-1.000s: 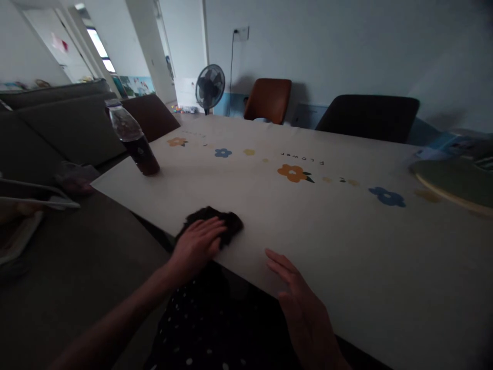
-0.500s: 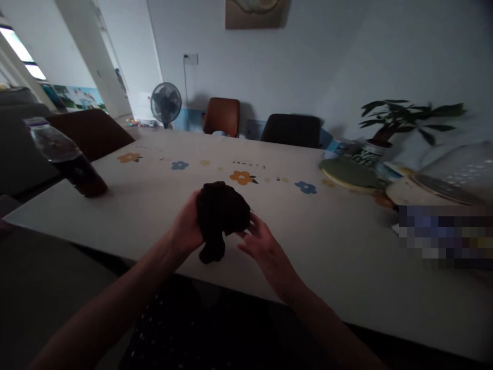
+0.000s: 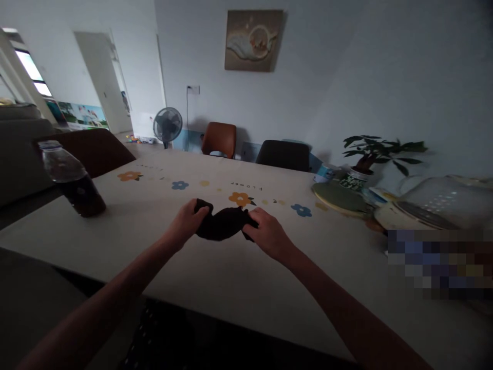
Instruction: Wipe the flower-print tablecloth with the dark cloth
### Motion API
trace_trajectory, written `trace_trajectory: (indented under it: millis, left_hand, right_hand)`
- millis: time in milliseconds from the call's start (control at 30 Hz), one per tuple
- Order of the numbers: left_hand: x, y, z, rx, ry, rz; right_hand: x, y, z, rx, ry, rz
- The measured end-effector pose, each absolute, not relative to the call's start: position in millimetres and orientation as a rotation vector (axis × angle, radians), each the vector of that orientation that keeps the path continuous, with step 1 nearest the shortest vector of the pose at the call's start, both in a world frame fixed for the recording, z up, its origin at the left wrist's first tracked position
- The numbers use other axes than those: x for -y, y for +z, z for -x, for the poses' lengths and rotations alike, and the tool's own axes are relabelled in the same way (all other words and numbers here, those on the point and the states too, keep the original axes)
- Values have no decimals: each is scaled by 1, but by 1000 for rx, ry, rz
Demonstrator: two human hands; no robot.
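Observation:
A limp piece of black cloth (image 3: 223, 223) is stretched between my two hands above the table; its exact kind is too dark to make out. My left hand (image 3: 190, 218) pinches its left end, thumb on top. At the other end, my right hand (image 3: 266, 231) has its fingers closed on the fabric, and a dark flap hangs below them. The middle of the cloth sags slightly. Beneath it lies a pale tablecloth (image 3: 154, 236) printed with orange and blue flowers.
A bottle of dark liquid (image 3: 77, 185) stands at the left. Toward the right are a green round mat (image 3: 339, 198), a potted plant (image 3: 356, 177), a lidded pot (image 3: 416, 213) and a pixelated patch. Chairs (image 3: 283, 155) and a fan (image 3: 168, 126) are beyond the table.
The black cloth went from a bunched, hanging shape to being drawn out sideways. My right hand, earlier with looser fingers, now grips its right end. The camera view has tilted up.

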State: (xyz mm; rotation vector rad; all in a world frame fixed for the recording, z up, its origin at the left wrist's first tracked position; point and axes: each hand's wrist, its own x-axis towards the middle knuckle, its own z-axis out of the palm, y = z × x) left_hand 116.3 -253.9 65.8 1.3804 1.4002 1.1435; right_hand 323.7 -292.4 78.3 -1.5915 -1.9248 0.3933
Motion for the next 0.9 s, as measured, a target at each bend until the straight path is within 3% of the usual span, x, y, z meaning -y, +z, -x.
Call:
trace_trajectory:
  millis: [100,200,400,500,733,900]
  left_hand:
    - [240,69,-102,-1210,1214,-1150]
    - [231,68,-94,-1227,1254,-967]
    - [242,80,-125,-852,1141,-1246]
    - [238,88,-152,-660,993,-1301]
    - [204,92,-160,-727,1435,-1025]
    - [218,87,-155,-657,1274,-962]
  right_hand:
    - [292,92,-324,1830,167,1563]
    - [288,101,-330,1658,192,1468]
    - [261,100,-320,1356,810,1270]
    - [245,95,-300,1230,960,1159]
    - [220,58,-286,970,1357,1058]
    - [219,38,-273,705,1802,858]
